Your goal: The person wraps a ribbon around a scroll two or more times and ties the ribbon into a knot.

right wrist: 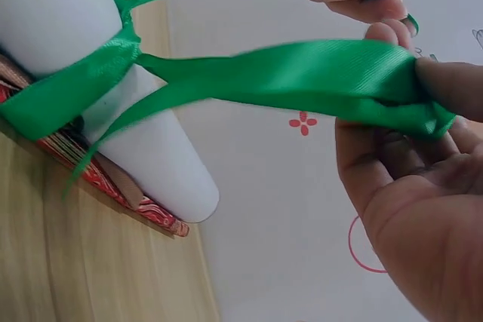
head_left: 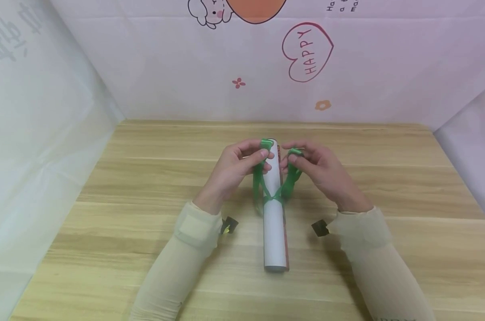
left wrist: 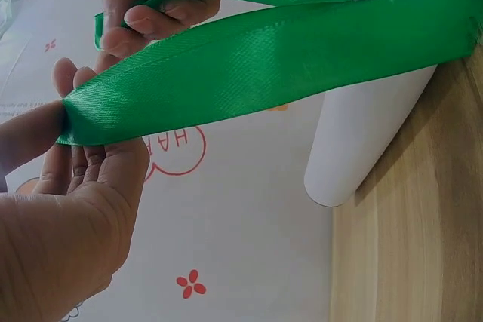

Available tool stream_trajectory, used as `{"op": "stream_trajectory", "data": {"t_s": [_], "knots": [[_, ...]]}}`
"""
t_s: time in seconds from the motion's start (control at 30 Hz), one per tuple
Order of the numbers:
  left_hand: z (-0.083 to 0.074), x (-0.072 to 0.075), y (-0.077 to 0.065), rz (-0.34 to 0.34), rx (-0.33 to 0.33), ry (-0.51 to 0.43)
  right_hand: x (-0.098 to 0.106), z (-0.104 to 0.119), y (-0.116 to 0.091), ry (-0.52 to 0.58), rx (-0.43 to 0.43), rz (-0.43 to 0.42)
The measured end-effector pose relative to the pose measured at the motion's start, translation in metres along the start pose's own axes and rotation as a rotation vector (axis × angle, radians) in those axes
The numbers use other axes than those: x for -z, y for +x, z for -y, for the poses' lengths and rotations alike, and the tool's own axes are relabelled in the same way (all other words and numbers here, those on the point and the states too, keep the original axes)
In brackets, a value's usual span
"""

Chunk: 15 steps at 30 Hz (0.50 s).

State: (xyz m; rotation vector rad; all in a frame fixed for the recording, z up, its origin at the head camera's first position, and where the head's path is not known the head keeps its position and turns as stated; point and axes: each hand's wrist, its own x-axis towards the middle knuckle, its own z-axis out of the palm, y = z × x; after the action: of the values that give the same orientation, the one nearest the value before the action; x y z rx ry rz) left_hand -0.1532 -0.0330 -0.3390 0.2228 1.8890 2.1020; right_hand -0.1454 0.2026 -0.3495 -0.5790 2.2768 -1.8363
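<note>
A white paper roll (head_left: 274,236) lies lengthwise on the table, with a green satin ribbon (right wrist: 83,88) wrapped round its middle and crossed into a knot on top. My left hand (head_left: 236,167) pinches one length of the ribbon (left wrist: 219,73) between thumb and fingers, left of the roll's far end. On the other side, my right hand (head_left: 320,165) pinches a folded loop of ribbon (right wrist: 317,73). Both lengths rise from the knot in a V. Along the roll's right side runs a red patterned strip (right wrist: 113,182), partly hidden under the roll.
The wood-grain table (head_left: 146,214) extends on both sides of the roll. White printed cloth (head_left: 166,67) hangs behind it, and more white cloth (head_left: 25,133) hangs at the left. A small black piece (head_left: 320,228) juts from each sleeve cuff.
</note>
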Motion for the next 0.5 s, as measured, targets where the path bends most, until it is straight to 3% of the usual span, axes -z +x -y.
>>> {"op": "stream_trajectory", "data": {"t_s": [0.37,0.43,0.5], "knots": [[0.0,0.0,0.0,-0.003,-0.005,-0.019,0.013,0.007,-0.005,0.044,-0.009,-0.196],[0.0,0.0,0.0,-0.005,-0.005,-0.025,0.019,0.005,-0.005,-0.029,-0.038,-0.244],[0.0,0.0,0.0,-0.004,-0.006,-0.03,0.026,0.003,-0.006,-0.186,-0.078,-0.288]]}}
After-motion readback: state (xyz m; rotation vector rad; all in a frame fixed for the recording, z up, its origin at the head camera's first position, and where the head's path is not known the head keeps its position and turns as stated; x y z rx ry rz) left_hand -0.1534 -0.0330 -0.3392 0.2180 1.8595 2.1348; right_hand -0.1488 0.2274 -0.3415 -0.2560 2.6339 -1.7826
